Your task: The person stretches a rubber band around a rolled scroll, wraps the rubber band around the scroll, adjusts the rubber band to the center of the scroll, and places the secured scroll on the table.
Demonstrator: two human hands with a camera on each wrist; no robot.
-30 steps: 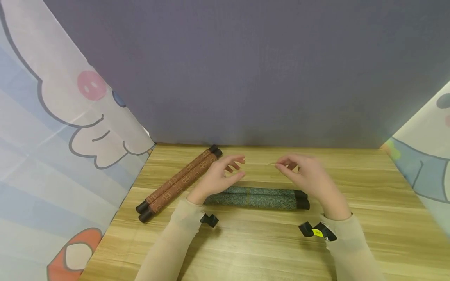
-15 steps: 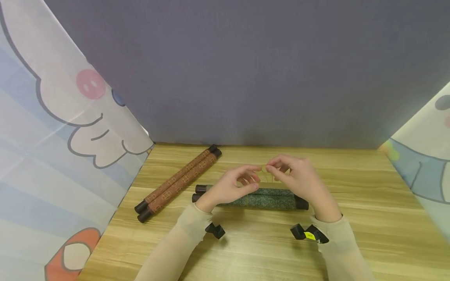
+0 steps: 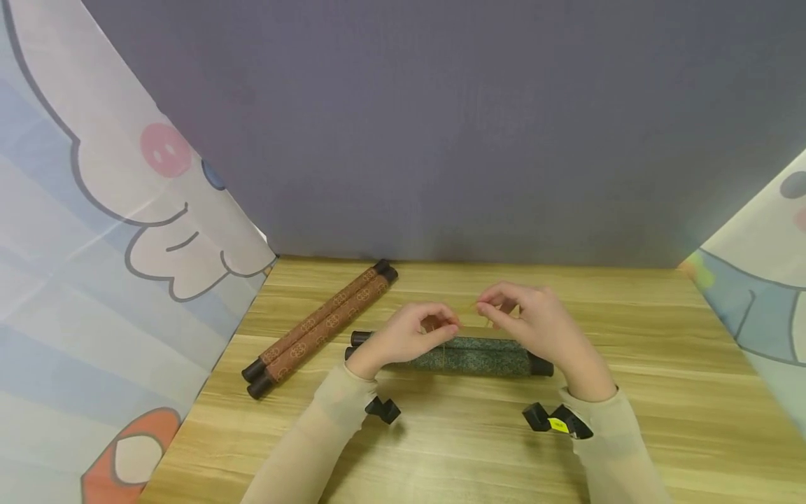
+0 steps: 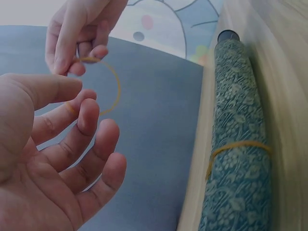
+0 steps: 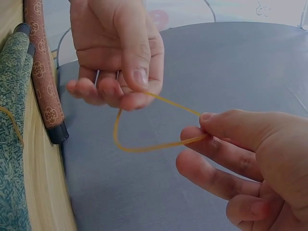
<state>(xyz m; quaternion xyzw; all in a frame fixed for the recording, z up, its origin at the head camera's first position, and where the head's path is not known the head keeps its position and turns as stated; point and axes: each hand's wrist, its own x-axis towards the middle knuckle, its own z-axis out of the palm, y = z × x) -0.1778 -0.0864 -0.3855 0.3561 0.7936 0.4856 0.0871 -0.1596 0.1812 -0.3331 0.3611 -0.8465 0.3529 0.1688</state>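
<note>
A thin yellow rubber band (image 5: 156,147) is stretched in a loop between the two hands. My right hand (image 3: 535,318) pinches one side of it between thumb and index finger. On the other side, my left hand (image 3: 412,334) holds the loop between thumb and index fingertip, its other fingers loosely bent. Both hands are over a pair of green patterned scrolls (image 3: 485,362) with dark end knobs, lying side by side on the table. Another yellow band (image 4: 240,144) runs round the green scrolls near their middle. The left hand and forearm partly cover their left end in the head view.
Two reddish-brown scrolls (image 3: 324,325) with a flower pattern lie slanted to the left of the green pair. A grey panel (image 3: 478,140) rises behind the wooden table (image 3: 453,448). Cartoon-printed sheets (image 3: 82,273) hang at the sides.
My left hand has moved right toward the right hand and now grips the rubber band. The right hand, pinching the band throughout, has shifted slightly left. The scrolls lie where they were.
</note>
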